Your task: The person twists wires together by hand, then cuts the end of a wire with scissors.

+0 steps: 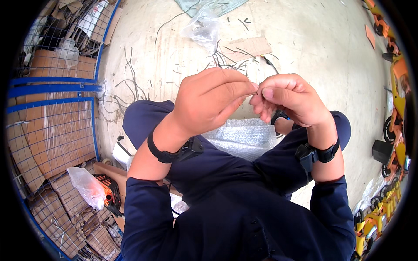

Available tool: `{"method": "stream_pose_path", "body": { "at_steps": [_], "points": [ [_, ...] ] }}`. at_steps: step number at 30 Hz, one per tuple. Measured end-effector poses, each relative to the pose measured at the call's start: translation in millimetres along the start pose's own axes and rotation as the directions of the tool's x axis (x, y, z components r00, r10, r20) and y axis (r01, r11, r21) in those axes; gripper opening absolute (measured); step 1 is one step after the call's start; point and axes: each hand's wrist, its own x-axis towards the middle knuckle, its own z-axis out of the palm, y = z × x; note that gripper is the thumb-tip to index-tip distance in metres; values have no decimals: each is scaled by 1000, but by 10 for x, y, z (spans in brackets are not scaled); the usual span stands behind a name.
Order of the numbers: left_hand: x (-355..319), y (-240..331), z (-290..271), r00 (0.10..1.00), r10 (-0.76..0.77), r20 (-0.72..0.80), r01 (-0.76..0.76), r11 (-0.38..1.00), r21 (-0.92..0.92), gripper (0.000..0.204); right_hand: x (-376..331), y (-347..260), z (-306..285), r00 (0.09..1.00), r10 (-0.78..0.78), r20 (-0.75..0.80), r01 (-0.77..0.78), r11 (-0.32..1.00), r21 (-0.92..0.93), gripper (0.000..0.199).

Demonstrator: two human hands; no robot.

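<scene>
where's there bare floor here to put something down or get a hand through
Bare pale concrete floor lies upper right, between the brown cardboard scrap and the orange parts along the right rim. Crowded: grey wire offcuts and crumpled clear plastic bag ahead, blue wire-mesh cages on the left. Left hand and right hand meet over bubble wrap.

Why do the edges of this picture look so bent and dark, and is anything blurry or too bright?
Head view: the fisheye lens bends the blue wire cage at the left and leaves black corners. Even daylight washes out the pale floor; shadows are soft. The left hand and right hand are sharp, but whatever they pinch between the fingertips is too small to make out. The orange parts at the right rim smear.
</scene>
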Motion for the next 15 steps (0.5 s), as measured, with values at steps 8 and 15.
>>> {"method": "stream_pose_path", "body": {
  "at_steps": [8, 15],
  "points": [
    [-35, -7, 65, 999, 16, -31, -17, 999, -31, 30, 18, 115, 35, 984, -174, -26, 164, 961, -223, 18],
    [-10, -5, 90, 998, -45, -44, 42, 997, -68, 26, -37, 3, 24, 989, -144, -37, 131, 963, -234, 13]
  ]
}}
